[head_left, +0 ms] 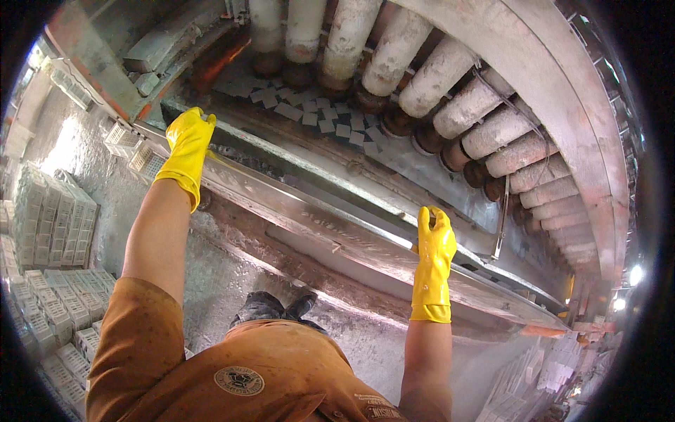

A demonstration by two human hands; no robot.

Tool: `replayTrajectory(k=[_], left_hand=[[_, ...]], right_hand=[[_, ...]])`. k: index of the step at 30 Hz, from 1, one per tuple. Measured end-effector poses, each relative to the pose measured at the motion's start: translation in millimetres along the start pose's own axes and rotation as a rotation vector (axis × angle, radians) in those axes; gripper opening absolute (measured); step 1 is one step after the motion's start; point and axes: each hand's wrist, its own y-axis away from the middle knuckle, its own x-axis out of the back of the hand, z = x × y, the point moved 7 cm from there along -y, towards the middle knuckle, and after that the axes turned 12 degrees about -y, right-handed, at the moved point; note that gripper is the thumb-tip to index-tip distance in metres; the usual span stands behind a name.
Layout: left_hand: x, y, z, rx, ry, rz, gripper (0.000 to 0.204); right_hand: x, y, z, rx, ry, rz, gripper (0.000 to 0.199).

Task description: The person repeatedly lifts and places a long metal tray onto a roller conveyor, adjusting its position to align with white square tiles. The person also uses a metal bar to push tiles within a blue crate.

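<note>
Both my hands wear yellow rubber gloves and are spread wide along a long, pale metal bar (pixel 302 163) that edges a trough. My left hand (pixel 188 146) is at the bar's far left end, its fingers curled over it. My right hand (pixel 434 259) is further right and nearer me, thumb and fingers bent round the same bar; their exact contact is partly hidden by the glove. Behind the bar, small pale square pieces (pixel 326 125) lie scattered on a wet surface. A wider metal rail (pixel 309 224) runs along the near side, below the bar.
A row of thick, crusted pale cylinders (pixel 411 53) stands behind the trough, under a curved metal beam (pixel 562 63). Stacks of pale slotted blocks (pixel 53 218) stand on the wet floor at left, with more stacks (pixel 520 369) at lower right. My dark shoes (pixel 299 306) are below the rail.
</note>
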Motion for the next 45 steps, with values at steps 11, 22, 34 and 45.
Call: replayTrajectory(k=[11,22,34,45], left_hand=[[-13,18,-15,-0.037,0.001,0.083,0.05],[-34,23,-25,-0.026,0.036,0.051,0.041],[-33,24,-22,-0.052,0.018,0.074,0.045],[-22,26,-18,-0.087,-0.016,0.186,0.044]], right_hand=[[-1,17,21,0.101,0.028,0.042,0.048],[-7,24,49,0.059,-0.025,0.052,0.051],[-8,23,48,0.186,0.04,0.087,0.058],[-8,26,43,0.067,-0.09,0.058,0.055]])
